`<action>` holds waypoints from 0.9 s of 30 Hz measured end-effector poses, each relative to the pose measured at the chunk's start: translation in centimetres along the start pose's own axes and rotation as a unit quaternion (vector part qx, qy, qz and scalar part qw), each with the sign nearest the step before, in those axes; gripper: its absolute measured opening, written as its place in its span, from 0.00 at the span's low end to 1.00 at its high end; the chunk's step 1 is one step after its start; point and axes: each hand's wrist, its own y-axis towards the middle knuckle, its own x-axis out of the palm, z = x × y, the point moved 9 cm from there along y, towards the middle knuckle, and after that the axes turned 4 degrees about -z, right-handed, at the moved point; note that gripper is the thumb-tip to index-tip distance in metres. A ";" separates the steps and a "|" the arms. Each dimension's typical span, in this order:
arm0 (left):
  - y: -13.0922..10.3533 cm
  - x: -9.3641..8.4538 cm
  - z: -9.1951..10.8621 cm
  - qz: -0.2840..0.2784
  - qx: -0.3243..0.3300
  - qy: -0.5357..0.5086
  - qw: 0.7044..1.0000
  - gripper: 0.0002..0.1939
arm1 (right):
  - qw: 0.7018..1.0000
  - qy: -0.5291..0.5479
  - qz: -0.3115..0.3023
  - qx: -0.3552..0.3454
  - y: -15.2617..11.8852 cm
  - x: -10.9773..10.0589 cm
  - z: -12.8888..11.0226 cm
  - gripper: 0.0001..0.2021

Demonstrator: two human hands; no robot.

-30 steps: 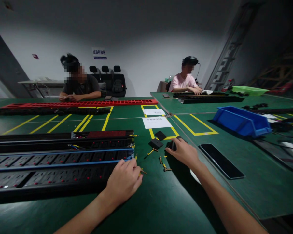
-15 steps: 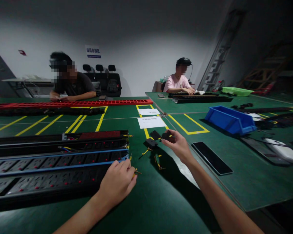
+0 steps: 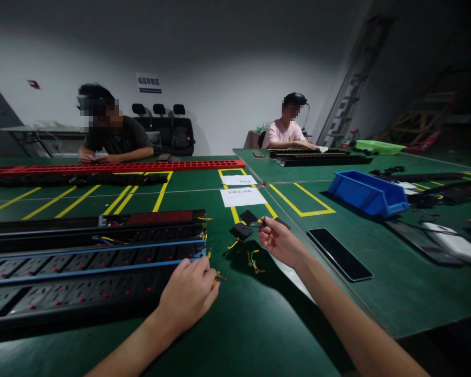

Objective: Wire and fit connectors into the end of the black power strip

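At the open end of the nearest black power strip (image 3: pixel 98 298), my left hand (image 3: pixel 190 290) is closed over the end, its fingers curled. A yellow wire with a metal terminal (image 3: pixel 221 277) sticks out by its fingertips. My right hand (image 3: pixel 280 242) pinches a small flat dark piece (image 3: pixel 256 224), seen nearly edge-on, just above the table. Close to it lie a black square cap (image 3: pixel 240 231) with a yellow wire and another flat black cap (image 3: pixel 248 217). A short yellow-green wire (image 3: pixel 254 259) lies just in front of them.
Several more strips (image 3: pixel 172 230) lie behind the nearest one. A black phone (image 3: pixel 339 255) and a blue bin (image 3: pixel 367 193) are to the right. Paper labels (image 3: pixel 243 197) lie ahead, before a long red rack (image 3: pixel 141 167). Two people sit across the table.
My right hand has turned and lowered slightly, and the flat piece in its fingers now shows nearly edge-on. My left hand has stayed in place. The far right person's hands have shifted.
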 end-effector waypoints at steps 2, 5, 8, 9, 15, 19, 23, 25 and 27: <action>-0.1 -0.1 0.0 0.006 0.002 -0.002 1.000 0.08 | 0.999 -0.032 -0.007 -0.003 0.0 0.3 -0.1 0.20; -0.1 0.0 0.0 0.004 0.001 -0.004 1.000 0.08 | 0.998 -0.066 -0.005 0.010 -0.1 0.7 0.2 0.25; -0.1 0.2 -0.1 -0.004 0.000 -0.002 1.000 0.07 | 0.997 -0.065 -0.009 0.033 -0.5 1.4 0.8 0.21; 0.0 0.3 -0.1 -0.003 0.000 -0.001 1.000 0.07 | 0.997 -0.066 -0.017 0.036 -0.7 1.7 1.0 0.19; -0.1 0.0 0.0 0.019 0.008 -0.004 1.000 0.07 | 0.991 -0.108 -0.074 0.004 -1.7 4.1 0.7 0.36; -0.2 -0.1 0.1 0.029 0.010 0.005 1.000 0.08 | 0.990 -0.123 -0.060 -0.044 -1.8 3.9 -0.4 0.24; -0.2 0.1 0.0 0.015 0.008 0.004 1.000 0.07 | 0.985 -0.140 -0.093 -0.043 -1.8 4.0 -0.1 0.14; -0.1 0.3 -0.1 0.007 0.004 0.003 1.000 0.06 | 0.980 -0.149 -0.126 -0.022 -2.1 4.5 0.6 0.14; -0.1 0.4 -0.2 0.000 0.001 0.005 1.000 0.04 | 0.973 -0.160 -0.167 0.001 -2.5 5.5 1.3 0.13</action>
